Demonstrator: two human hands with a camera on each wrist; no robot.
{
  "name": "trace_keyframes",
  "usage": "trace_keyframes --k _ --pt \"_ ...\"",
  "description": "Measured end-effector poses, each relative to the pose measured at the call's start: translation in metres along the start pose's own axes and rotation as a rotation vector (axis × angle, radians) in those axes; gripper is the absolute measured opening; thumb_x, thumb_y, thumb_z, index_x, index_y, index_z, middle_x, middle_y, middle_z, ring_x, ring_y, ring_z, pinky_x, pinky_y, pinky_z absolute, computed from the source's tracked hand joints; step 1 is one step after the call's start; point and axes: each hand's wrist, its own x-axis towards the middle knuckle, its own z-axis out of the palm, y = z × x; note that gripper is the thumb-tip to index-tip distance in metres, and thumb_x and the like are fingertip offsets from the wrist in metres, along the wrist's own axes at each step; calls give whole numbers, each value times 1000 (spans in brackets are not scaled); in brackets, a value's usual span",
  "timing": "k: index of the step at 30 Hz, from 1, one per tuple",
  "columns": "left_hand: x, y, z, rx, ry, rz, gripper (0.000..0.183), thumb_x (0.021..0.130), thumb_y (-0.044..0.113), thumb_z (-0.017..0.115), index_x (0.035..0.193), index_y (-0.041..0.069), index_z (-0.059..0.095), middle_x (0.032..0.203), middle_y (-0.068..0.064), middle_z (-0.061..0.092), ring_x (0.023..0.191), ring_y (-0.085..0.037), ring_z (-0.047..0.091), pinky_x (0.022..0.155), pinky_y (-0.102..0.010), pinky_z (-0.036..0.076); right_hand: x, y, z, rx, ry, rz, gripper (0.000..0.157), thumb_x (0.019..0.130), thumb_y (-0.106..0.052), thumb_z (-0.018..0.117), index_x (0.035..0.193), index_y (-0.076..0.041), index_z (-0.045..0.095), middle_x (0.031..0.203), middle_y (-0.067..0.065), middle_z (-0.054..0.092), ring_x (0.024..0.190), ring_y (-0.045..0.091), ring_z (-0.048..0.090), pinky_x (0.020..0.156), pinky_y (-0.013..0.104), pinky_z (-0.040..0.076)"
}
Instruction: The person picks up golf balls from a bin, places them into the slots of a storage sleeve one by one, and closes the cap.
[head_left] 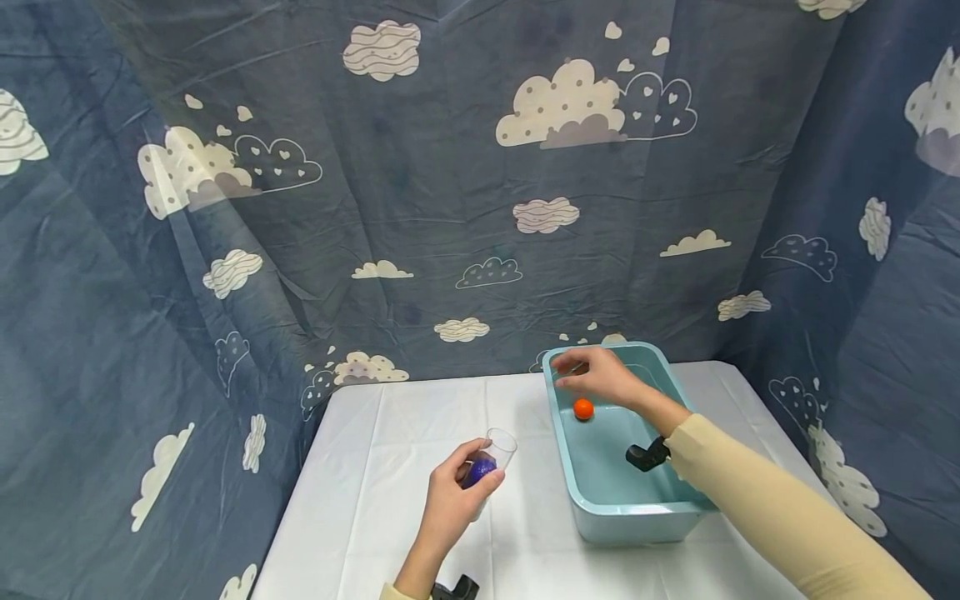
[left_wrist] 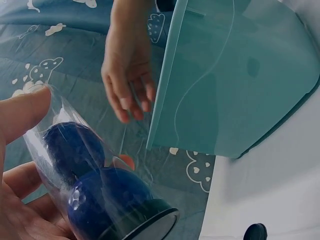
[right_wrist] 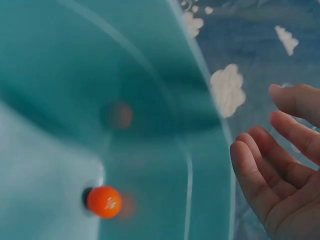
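My left hand grips a clear plastic tube above the white table, its thumb and fingers curled round the wall. Two dark blue balls sit inside the tube, one against the other, near its dark-rimmed end. The tube's other end tilts away in the head view. Over the far left corner of a teal plastic tub, my right hand hangs with loosely bent fingers and nothing between them. An orange ball lies on the tub's floor, near its wall and below that hand.
A white cloth covers the table under the tub and the left hand. Behind and at both sides hangs a dark blue curtain with a cloud print. The tub stands on the table's right half, its walls rising toward the right forearm.
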Motion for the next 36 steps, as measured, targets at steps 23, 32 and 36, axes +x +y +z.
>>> trace_keyframes --k 23,32,36 --pt "1 1 -12 -9 26 0 40 86 10 80 124 9 67 108 -13 70 84 -18 65 73 -27 55 26 102 28 -202 -149 289 50 85 -8 78 131 3 63 124 21 67 109 33 63 86 46 54" --pt "0 4 -18 -27 21 5 40 86 7 79 123 11 67 110 -22 68 83 -19 65 72 -26 54 34 114 37 -306 -178 208 49 78 -5 83 124 4 67 116 18 70 89 24 60 82 44 53" --pt "-1 3 -20 -29 16 14 40 86 8 79 124 11 66 108 -17 69 82 -19 65 72 -26 55 38 117 41 -389 -187 213 44 76 -5 85 118 0 71 109 12 72 85 22 60 80 43 53"
